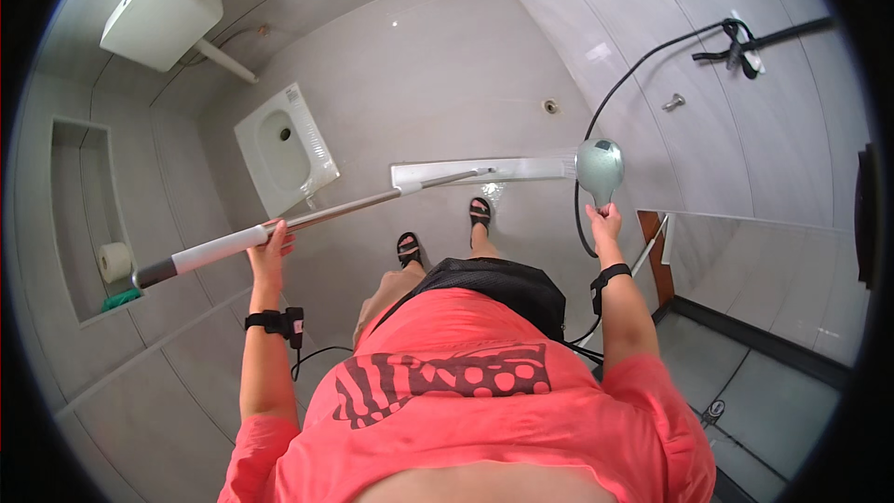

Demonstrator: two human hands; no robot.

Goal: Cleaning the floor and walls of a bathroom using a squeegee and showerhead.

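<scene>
My left hand (pixel 269 251) grips the handle of a flat mop (pixel 342 211), with its grey-and-white grip running to the left past my fingers. The long white mop head (pixel 436 171) lies on the floor ahead of my feet. In my right hand (pixel 605 226) is the neck of a silver shower head (pixel 599 171). Fine streams of water leave the shower head toward the right end of the mop head. A black shower hose (pixel 616 86) curves from the right wall down past the shower head.
At the left a white squat toilet (pixel 285 150) is set in the tiled floor, with a wall cistern (pixel 164 14) behind. A wall niche (pixel 73 223) holds a toilet roll (pixel 114 263). A floor drain (pixel 551 107) and metal wall tap (pixel 673 103) are ahead right. Glass panels (pixel 782 391) stand at right.
</scene>
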